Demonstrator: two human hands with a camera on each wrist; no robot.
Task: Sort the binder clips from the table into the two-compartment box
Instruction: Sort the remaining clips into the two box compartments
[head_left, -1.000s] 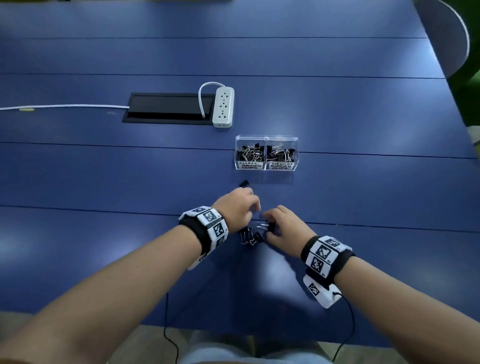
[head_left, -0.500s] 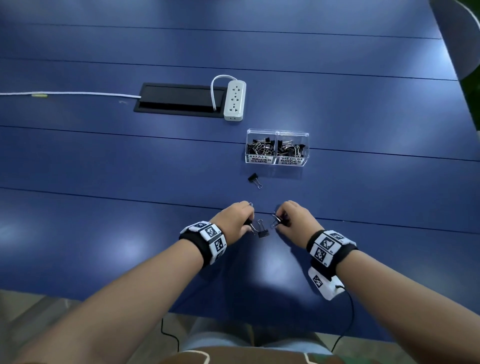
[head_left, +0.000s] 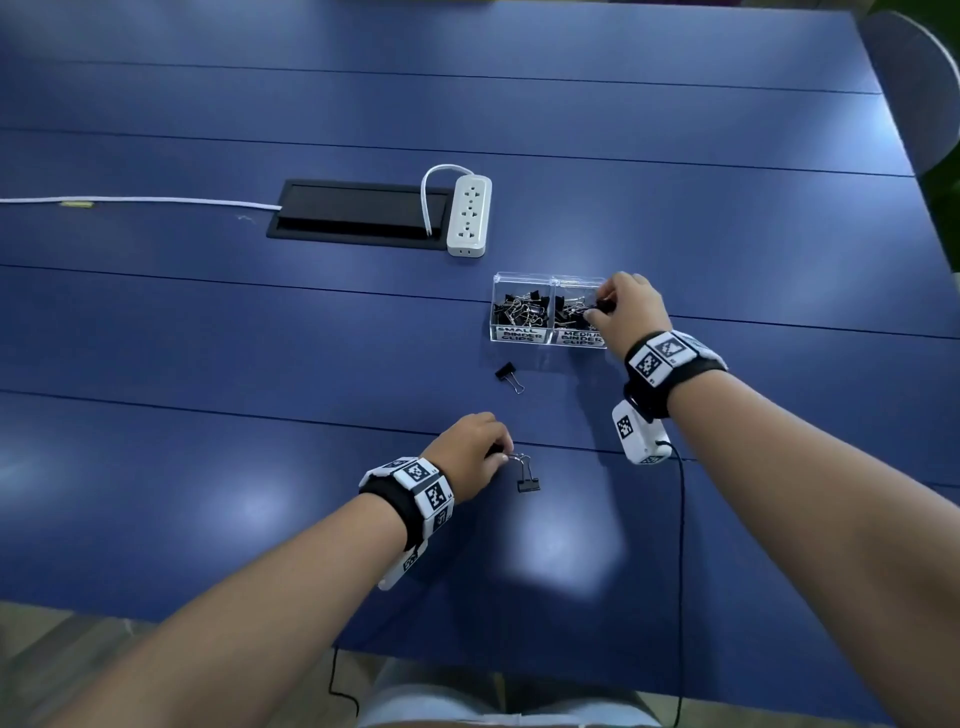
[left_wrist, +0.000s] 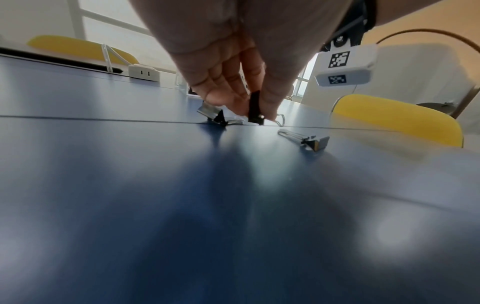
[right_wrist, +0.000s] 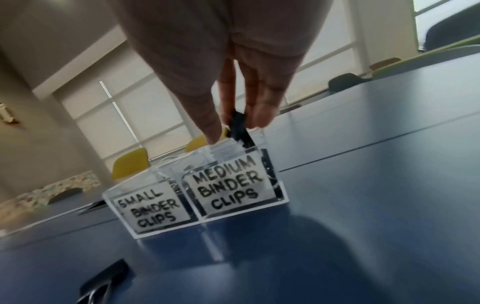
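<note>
The clear two-compartment box (head_left: 521, 334) stands mid-table, with several black clips in both halves. My right hand (head_left: 602, 307) hovers over its right half, labelled medium (right_wrist: 228, 185), pinching a black binder clip (right_wrist: 238, 123) just above the rim. Nearer the table's front edge, my left hand (head_left: 501, 455) pinches a black clip (left_wrist: 254, 102) upright against the blue table. One clip (head_left: 528, 483) lies just right of that hand, its wire handles toward the fingers. Another clip (head_left: 508, 375) lies in front of the box's small half.
A white power strip (head_left: 469, 215) and a black cable hatch (head_left: 358, 210) sit beyond the box, with a white cord (head_left: 130, 200) running left. Yellow chairs (left_wrist: 397, 119) stand past the table's edge. Wrist-camera cables hang over the table's front edge.
My right hand has carried a clip from the spot near the front edge up to the box's medium half. The left hand stays low, with fewer clips lying beside it.
</note>
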